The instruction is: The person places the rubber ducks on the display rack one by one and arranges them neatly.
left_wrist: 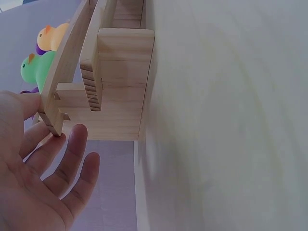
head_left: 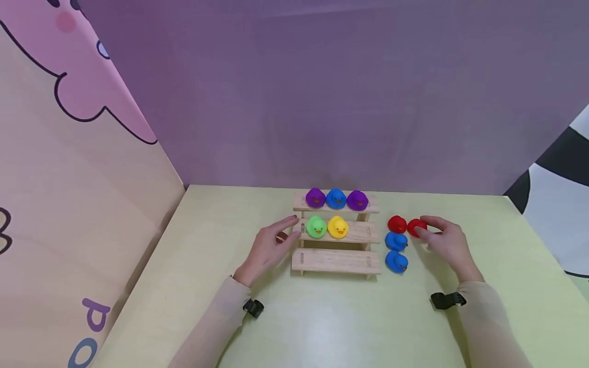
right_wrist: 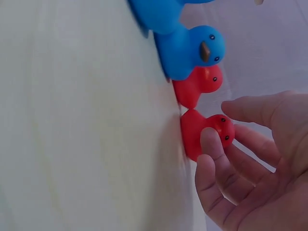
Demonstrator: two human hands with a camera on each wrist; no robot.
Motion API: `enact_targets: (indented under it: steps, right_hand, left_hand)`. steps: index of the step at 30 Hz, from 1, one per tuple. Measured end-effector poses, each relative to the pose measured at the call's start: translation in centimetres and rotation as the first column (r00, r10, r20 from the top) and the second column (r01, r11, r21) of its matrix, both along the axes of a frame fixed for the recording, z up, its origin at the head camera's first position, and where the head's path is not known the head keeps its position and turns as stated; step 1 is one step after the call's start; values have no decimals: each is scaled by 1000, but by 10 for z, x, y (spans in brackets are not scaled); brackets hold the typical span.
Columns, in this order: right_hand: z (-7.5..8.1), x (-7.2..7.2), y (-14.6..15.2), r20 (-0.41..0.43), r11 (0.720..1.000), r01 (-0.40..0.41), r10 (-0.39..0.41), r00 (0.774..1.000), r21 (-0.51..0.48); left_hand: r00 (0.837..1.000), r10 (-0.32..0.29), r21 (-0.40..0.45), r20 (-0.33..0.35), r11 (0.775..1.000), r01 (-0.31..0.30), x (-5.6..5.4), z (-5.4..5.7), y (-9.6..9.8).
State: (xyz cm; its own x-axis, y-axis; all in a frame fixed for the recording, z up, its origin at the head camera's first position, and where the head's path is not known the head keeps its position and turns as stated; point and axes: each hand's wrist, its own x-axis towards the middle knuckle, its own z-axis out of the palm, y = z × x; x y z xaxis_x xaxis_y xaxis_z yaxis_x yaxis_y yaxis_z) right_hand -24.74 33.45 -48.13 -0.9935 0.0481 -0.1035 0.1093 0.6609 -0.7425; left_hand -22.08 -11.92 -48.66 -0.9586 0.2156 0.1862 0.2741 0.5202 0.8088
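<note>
My left hand [head_left: 269, 250] grips the left end of the middle step of a three-tier wooden stand [head_left: 336, 261], thumb above the board and fingers below it in the left wrist view. On that step sit a green rubber duck [head_left: 316, 228] and a yellow rubber duck [head_left: 338, 228]. A blue duck [head_left: 336, 199] stands between two purple ducks [head_left: 315, 198] on the top step; the bottom step is bare. Right of the stand, my right hand [head_left: 448, 245] has thumb and fingers around a red rubber duck [right_wrist: 191, 132] on the table.
Beside the held duck is another red duck [head_left: 397, 224]. Two blue ducks [head_left: 396, 242] line up in front of it, close to the stand's right side. A purple wall [head_left: 340, 102] rises behind the table [head_left: 322, 327], and a printed panel [head_left: 69, 204] borders the left.
</note>
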Motion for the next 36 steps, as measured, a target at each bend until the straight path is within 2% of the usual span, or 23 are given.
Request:
enact_targets:
  steps: [6,15,25,29,36]
  right_hand:
    - [-5,4,2,5,1000,9,-9,1000,-5]
    - [-2,12,-4,-2,1000,-5,5,1000,16]
    - [11,12,1,-39,999,25,-24,999,21]
    - [18,11,0,-70,999,31,-29,997,29]
    - [35,18,-7,-121,999,22,-16,993,47]
  left_hand:
    - [1000,-11,1,-1,1000,11,2,-2,0]
    - [1000,-2,8,4,1000,2,6,-5,-2]
    - [1000,4,9,-8,1000,-3,5,-5,-2]
    - [1000,-4,14,-18,1000,4,5,-2,-2]
    - [1000,-5,-2,-7,1000,5,3,1,0]
